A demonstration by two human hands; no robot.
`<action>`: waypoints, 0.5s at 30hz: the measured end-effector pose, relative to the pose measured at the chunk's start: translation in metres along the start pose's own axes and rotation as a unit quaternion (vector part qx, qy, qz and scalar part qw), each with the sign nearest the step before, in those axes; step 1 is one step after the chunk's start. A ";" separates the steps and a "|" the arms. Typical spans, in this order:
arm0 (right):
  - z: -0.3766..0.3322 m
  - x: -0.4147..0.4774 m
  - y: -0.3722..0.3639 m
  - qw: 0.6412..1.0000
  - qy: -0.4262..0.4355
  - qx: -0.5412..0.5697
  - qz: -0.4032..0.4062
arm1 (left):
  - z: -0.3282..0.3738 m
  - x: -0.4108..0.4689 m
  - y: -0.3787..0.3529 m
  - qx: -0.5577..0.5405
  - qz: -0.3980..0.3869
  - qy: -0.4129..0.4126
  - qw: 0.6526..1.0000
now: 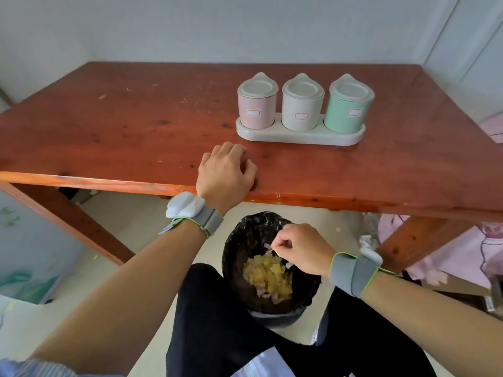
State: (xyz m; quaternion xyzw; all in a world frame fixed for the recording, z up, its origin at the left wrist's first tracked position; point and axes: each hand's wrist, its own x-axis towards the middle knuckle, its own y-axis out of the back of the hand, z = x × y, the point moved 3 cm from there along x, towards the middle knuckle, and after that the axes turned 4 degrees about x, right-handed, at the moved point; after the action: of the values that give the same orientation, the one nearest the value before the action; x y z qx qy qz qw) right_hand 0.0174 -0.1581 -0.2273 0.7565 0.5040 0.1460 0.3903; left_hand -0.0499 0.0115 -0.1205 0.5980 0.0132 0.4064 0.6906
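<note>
Colours we find around the red-brown table (109, 131)
We see a pink canister (255, 110), an off-white canister (302, 110) and a mint canister (347, 112); a black bin liner (239, 240) holds yellow and pinkish scraps (268, 278); grey wristbands (351, 276) carry lime edging.

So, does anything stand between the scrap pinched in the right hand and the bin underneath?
Nothing visible does. The right hand pinches the small yellowish scrap right over the open mouth of the black-bag-lined waste bin, with no lid on it.
</note>
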 end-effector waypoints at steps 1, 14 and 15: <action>0.013 0.008 -0.010 1.000 -0.022 -0.002 -0.005 | 0.000 0.000 0.000 -0.001 0.006 0.001 1.000; 0.103 0.061 -0.103 0.975 -0.211 -0.036 -0.059 | -0.002 0.001 -0.002 0.014 0.052 -0.004 0.999; 0.107 0.063 -0.106 0.974 -0.215 -0.034 -0.064 | -0.001 0.000 -0.002 0.016 0.057 -0.008 0.998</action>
State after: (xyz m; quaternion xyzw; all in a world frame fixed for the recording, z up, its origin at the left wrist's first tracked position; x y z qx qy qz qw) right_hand 0.0430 -0.1305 -0.3860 0.7227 0.4501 -0.0284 0.5238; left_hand -0.0492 0.0130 -0.1224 0.6124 -0.0200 0.4396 0.6568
